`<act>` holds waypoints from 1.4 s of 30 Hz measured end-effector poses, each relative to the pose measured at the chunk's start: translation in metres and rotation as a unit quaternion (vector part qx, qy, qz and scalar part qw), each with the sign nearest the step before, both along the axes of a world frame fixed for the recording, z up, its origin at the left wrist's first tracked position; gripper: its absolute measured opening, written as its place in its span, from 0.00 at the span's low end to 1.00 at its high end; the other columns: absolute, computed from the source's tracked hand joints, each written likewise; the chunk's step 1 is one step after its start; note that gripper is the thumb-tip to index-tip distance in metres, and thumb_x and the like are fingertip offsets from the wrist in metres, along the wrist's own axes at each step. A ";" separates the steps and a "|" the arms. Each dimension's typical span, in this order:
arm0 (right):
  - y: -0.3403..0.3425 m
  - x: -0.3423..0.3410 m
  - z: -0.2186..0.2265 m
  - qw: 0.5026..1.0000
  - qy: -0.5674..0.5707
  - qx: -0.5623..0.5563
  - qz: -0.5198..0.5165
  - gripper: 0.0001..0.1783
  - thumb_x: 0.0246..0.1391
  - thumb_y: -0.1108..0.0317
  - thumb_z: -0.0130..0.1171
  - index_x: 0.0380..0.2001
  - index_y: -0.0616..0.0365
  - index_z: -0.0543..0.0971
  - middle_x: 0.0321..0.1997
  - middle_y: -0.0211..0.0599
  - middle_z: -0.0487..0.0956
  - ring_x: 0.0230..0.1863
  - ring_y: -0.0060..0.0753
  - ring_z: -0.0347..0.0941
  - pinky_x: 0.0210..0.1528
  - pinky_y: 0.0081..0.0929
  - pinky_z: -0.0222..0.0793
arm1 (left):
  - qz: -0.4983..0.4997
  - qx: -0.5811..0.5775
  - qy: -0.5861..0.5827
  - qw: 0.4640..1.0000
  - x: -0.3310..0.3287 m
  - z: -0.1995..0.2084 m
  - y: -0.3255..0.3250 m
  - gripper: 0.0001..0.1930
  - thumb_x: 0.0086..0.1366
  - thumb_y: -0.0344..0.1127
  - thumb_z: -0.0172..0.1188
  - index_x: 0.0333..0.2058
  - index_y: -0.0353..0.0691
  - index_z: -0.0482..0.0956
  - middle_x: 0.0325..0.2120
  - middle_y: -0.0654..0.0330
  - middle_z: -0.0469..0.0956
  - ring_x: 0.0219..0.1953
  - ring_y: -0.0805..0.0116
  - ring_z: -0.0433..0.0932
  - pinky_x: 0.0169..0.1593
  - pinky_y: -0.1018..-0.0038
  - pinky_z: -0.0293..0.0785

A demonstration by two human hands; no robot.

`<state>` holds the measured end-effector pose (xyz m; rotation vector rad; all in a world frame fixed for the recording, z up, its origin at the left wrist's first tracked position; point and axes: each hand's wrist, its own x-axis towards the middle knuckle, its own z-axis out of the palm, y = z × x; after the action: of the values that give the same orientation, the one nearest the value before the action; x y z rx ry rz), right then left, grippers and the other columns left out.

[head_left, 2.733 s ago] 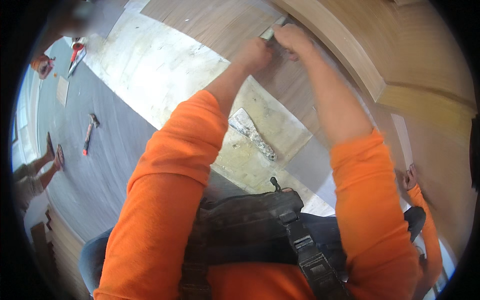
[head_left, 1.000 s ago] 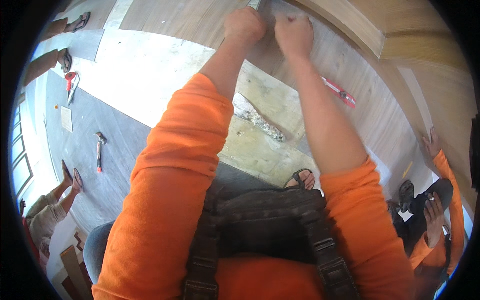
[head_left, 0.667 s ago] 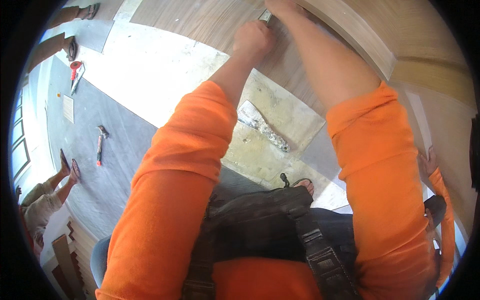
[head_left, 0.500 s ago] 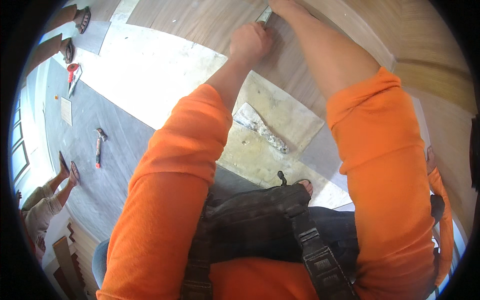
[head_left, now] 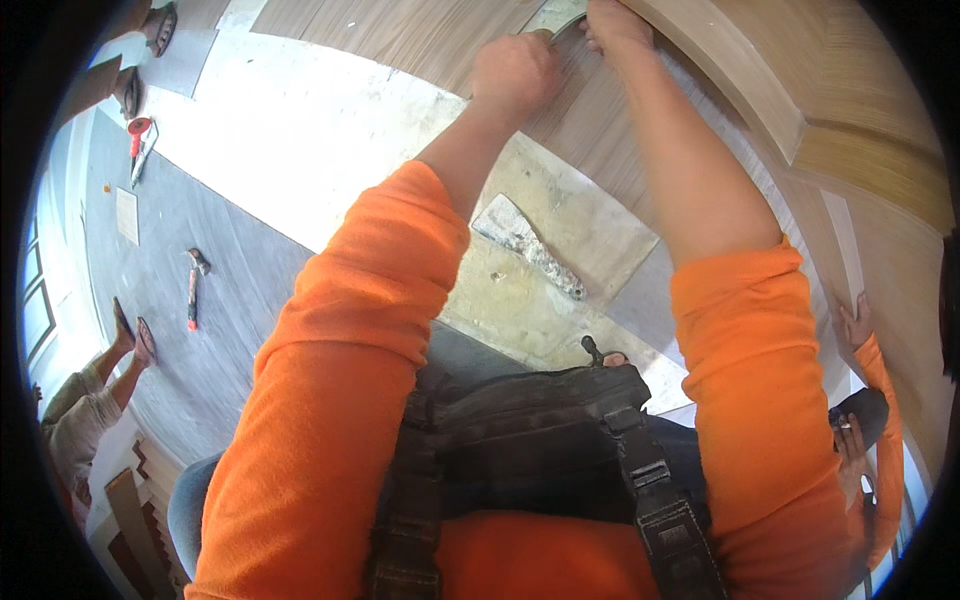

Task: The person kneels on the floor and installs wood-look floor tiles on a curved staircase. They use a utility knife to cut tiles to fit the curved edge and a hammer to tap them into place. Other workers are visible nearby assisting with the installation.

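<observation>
My left hand (head_left: 515, 75) is closed in a fist over the wood-look flooring, beside a thin curved edge. What it grips is mostly hidden. Just right of it, the curled fingers of my right hand (head_left: 617, 32) are at the end of a wood-look floor plank (head_left: 592, 100), seemingly gripping its edge. A pale bare patch (head_left: 558, 14) shows beyond that edge. Nearer to me, a plaster-caked scraper (head_left: 528, 245) lies on the stained bare floor (head_left: 500, 300), below both hands.
A claw hammer (head_left: 194, 290), a red-handled tool (head_left: 138, 145) and a small pale tile (head_left: 127, 216) lie on the grey floor at left. Other people's feet (head_left: 147, 342) stand there. A wooden panel (head_left: 740, 70) borders the right. Another person's hand (head_left: 857, 322) touches the wall.
My right hand has shifted right and its curled fingers now show. The left hand has moved slightly right. The view has shifted a little, and more of the curved edge between the hands shows.
</observation>
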<state>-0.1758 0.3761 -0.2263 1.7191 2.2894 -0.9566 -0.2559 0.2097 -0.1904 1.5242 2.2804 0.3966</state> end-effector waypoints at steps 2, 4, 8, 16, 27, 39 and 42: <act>-0.019 0.005 0.014 0.947 0.202 -0.074 -0.238 0.17 0.60 0.62 0.49 0.40 0.61 0.82 0.26 0.45 0.83 0.34 0.45 0.82 0.39 0.45 0.77 | -0.003 -0.007 0.026 1.000 0.006 0.000 0.003 0.16 0.69 0.43 0.50 0.45 0.42 0.81 0.35 0.47 0.83 0.40 0.48 0.83 0.44 0.55 0.78; -0.025 0.014 0.016 0.948 0.221 -0.048 -0.223 0.17 0.62 0.61 0.48 0.39 0.60 0.82 0.25 0.44 0.82 0.30 0.40 0.81 0.36 0.41 0.78 | 0.000 -0.012 0.039 0.999 0.014 0.002 0.005 0.14 0.67 0.39 0.51 0.42 0.41 0.82 0.34 0.48 0.84 0.39 0.50 0.84 0.43 0.58 0.79; -0.033 0.020 0.030 0.916 0.288 -0.102 -0.258 0.15 0.60 0.61 0.55 0.42 0.64 0.76 0.31 0.41 0.78 0.30 0.35 0.75 0.32 0.32 0.72 | 0.004 -0.010 0.056 0.998 0.026 0.015 0.004 0.11 0.64 0.33 0.52 0.38 0.40 0.82 0.33 0.49 0.84 0.38 0.53 0.85 0.41 0.61 0.80; -0.056 0.057 0.041 0.859 0.404 -0.059 -0.307 0.15 0.66 0.61 0.48 0.43 0.62 0.76 0.31 0.37 0.77 0.24 0.29 0.73 0.23 0.28 0.69 | -0.045 0.007 0.085 0.995 0.051 0.043 -0.005 0.09 0.63 0.30 0.52 0.37 0.38 0.80 0.28 0.49 0.84 0.32 0.54 0.85 0.36 0.63 0.81; -0.098 0.172 0.017 0.660 0.536 -0.234 -0.471 0.19 0.66 0.55 0.51 0.50 0.58 0.75 0.38 0.38 0.81 0.34 0.37 0.78 0.34 0.35 0.75 | -0.225 -0.034 0.178 0.957 0.155 0.063 -0.030 0.18 0.68 0.40 0.52 0.44 0.29 0.79 0.41 0.44 0.81 0.44 0.53 0.82 0.35 0.64 0.81; -0.099 0.158 0.182 0.956 0.120 -0.242 0.115 0.21 0.62 0.50 0.55 0.43 0.58 0.80 0.38 0.39 0.82 0.36 0.36 0.78 0.38 0.31 0.73 | -0.238 -0.133 0.118 0.955 -0.087 0.170 -0.032 0.18 0.58 0.41 0.56 0.35 0.29 0.82 0.37 0.41 0.82 0.41 0.45 0.82 0.47 0.57 0.76; -0.095 0.171 0.207 0.948 -0.060 -0.006 0.313 0.18 0.60 0.54 0.57 0.39 0.59 0.80 0.39 0.47 0.81 0.40 0.42 0.78 0.42 0.37 0.73 | -0.127 -0.169 0.106 0.972 -0.174 0.212 -0.097 0.25 0.64 0.48 0.51 0.37 0.26 0.81 0.36 0.40 0.82 0.41 0.49 0.81 0.51 0.59 0.73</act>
<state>-0.0049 0.2809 -0.0191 0.8938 2.4796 -0.6984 -0.4303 0.1124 0.0216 1.7083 2.1231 -0.2244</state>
